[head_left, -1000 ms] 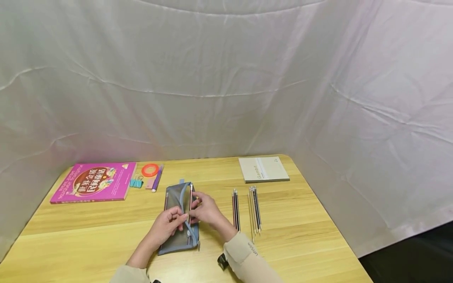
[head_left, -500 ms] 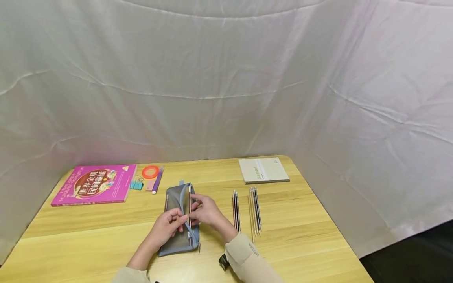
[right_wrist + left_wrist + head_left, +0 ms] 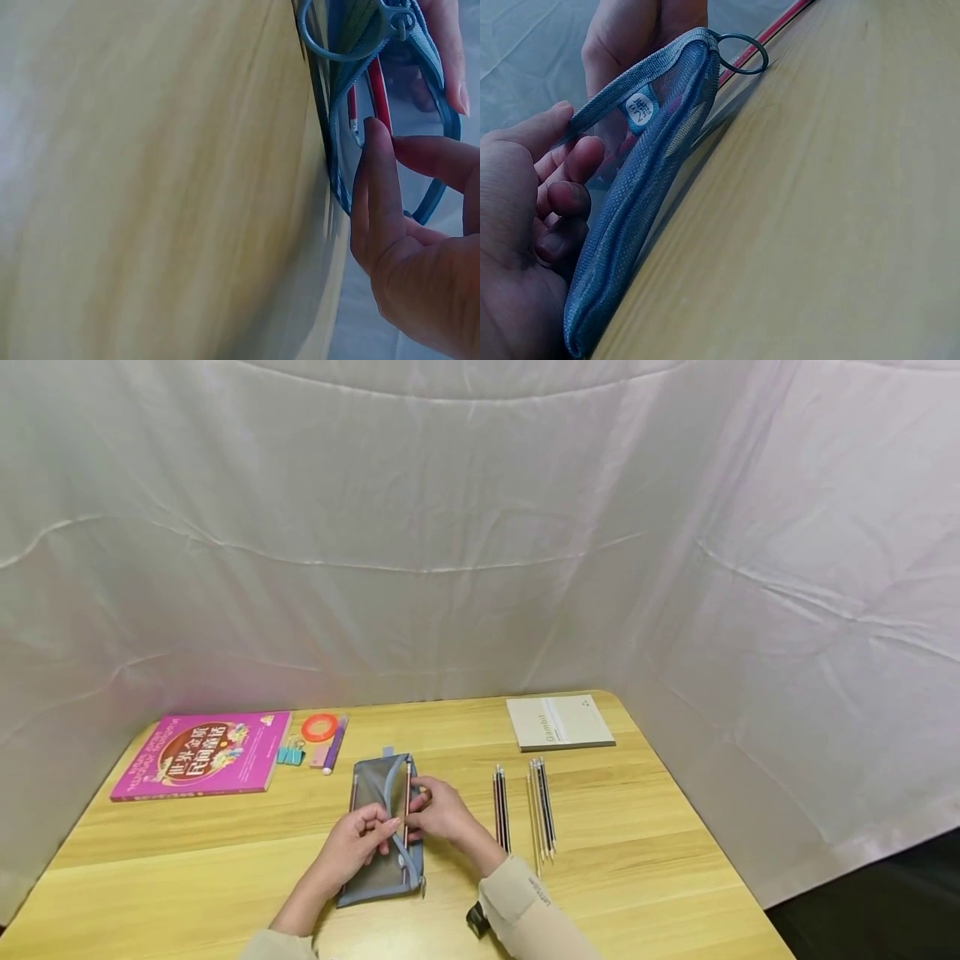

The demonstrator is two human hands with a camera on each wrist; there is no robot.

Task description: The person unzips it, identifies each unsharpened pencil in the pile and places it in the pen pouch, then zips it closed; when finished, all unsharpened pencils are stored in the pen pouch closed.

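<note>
2 hands are seen in the head view at the 6 o'clock part of the wooden counter, both working on a grey-blue mesh pencil case that lies flat with its long axis running from 12 to 6 o'clock. The left hand is curled at the case's open zipper edge, thumb and forefinger pinching the fabric. The right hand, at the case's 3 o'clock side, pinches a red pencil that is laid along the opening. At 3 o'clock of the hands, 2 bundles of loose pencils are laid side by side. A grey notebook is set at 1 o'clock, and at 10 o'clock a pink book, blue binder clips, an orange tape ring and a purple pen are grouped.

From the left wrist view, the mesh case is seen edge-on upon the counter, its upper lip lifted by the left hand's thumb with the fingers curled beneath; a metal zipper ring is visible at 12 o'clock.

From the right wrist view, the right hand's fingers are pressed against the case, and red pencils are seen through the mesh.
</note>
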